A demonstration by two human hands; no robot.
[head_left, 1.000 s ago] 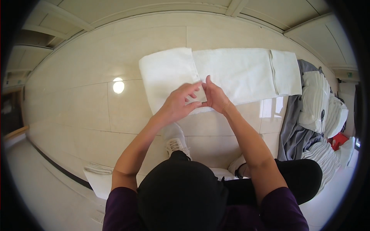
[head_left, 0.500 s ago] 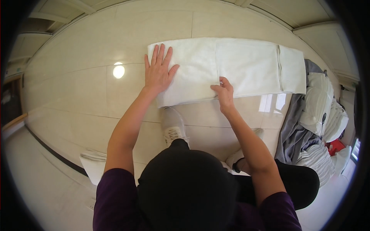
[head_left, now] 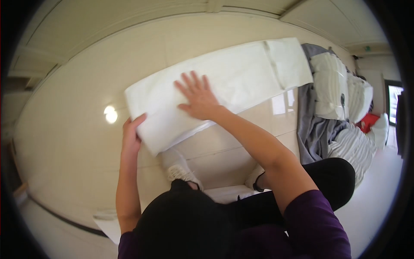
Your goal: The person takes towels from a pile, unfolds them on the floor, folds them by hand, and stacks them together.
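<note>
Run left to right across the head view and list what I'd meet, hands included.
Bright glare on the floor → left hand → right hand → gray cloth → red item → bright dark-framed pane.

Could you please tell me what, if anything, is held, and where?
The left hand seems to hold the white cloth by its left edge; the right hand holds nothing.
</note>
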